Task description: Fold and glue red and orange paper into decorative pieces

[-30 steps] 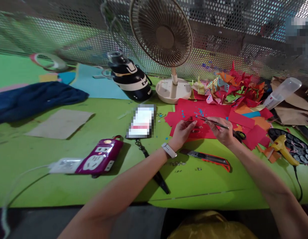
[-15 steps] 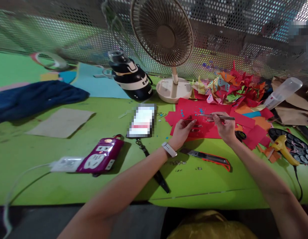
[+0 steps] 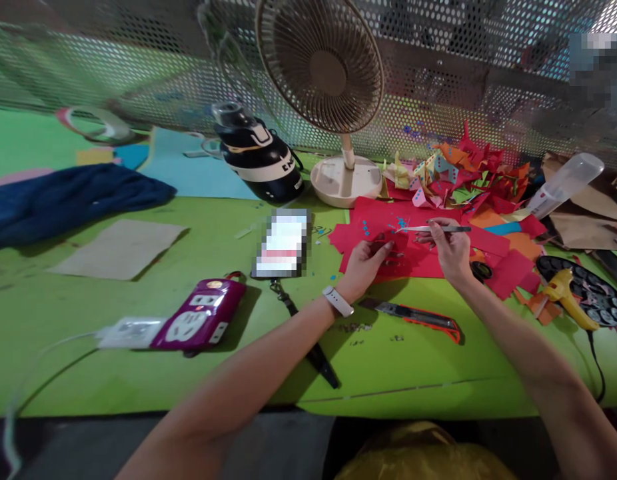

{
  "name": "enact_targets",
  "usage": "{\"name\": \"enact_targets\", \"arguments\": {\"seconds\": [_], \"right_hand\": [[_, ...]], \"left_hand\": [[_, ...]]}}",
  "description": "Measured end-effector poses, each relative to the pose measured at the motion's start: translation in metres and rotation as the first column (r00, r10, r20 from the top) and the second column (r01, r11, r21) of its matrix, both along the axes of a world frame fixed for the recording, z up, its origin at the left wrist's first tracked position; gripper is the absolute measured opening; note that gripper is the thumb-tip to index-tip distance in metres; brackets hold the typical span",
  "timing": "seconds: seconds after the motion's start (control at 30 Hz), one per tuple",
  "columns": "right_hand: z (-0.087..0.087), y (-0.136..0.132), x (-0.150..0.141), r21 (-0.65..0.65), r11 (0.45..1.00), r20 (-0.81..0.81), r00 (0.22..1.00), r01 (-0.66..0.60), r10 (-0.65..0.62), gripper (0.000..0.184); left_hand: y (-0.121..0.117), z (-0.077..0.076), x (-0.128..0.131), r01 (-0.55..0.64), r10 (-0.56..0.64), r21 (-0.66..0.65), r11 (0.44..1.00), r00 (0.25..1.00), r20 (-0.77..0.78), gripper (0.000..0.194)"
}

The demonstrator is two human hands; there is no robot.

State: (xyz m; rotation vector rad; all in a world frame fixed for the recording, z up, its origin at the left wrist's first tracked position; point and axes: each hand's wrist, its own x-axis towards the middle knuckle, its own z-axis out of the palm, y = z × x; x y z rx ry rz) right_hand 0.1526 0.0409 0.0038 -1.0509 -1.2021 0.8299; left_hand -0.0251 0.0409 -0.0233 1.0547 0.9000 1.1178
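My right hand is closed around slim metal tweezers, whose tips point left over the red paper. Small blue paper bits lie beside the tips. My left hand, with a white band on its wrist, is at the left part of the red paper. Its thumb and fingers are closed on what looks like a small red paper piece, hard to separate from the red beneath. A box cutter with an orange edge lies in front of the hands.
Behind stand a fan and a black bottle. Folded paper pieces are heaped at back right. A yellow glue gun lies far right. Left are a phone, a purple power strip and dark blue cloth.
The view has shifted slightly. The tweezers have tilted a little and now catch more light, with their tips still by the blue bits. My left hand holds nearly the same place.
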Motion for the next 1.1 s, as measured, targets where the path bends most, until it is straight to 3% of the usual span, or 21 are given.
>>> {"name": "enact_targets", "arguments": {"seconds": [0.67, 1.1], "right_hand": [[0.0054, -0.0027, -0.0002, 0.028, 0.999, 0.057, 0.998, 0.034, -0.035, 0.034], [0.0052, -0.006, -0.0039, 0.024, 1.0, 0.075, 0.997, -0.018, 0.016, 0.034]], "left_hand": [[-0.0004, -0.0008, 0.0007, -0.003, 0.003, -0.001, 1.0, 1.0, -0.012, 0.035], [-0.0003, -0.0006, 0.001, 0.019, -0.019, 0.002, 1.0, 1.0, 0.005, 0.038]]}}
